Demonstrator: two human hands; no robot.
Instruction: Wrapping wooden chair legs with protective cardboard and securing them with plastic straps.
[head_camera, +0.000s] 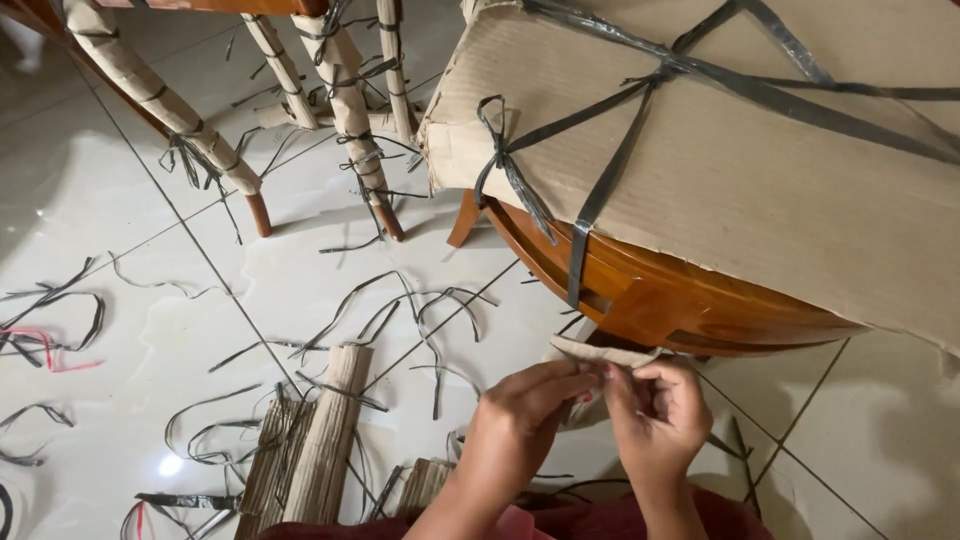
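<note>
My left hand (525, 415) and my right hand (658, 410) meet low in the middle of the head view, both pinching a strip of corrugated cardboard (600, 353) that wraps a part of the wooden furniture below its seat. Just above stands a wooden chair seat (680, 295) covered with a cardboard sheet (760, 170) tied down by crossed black plastic straps (610, 165). What the strip wraps is hidden behind my fingers.
Another chair's legs (350, 110), wrapped in cardboard and strapped, stand at the upper left. Cut black straps (400, 310) litter the white tiled floor (120, 200). Rolled corrugated cardboard pieces (325, 440) lie at the lower left. A red strap (45, 345) lies at the far left.
</note>
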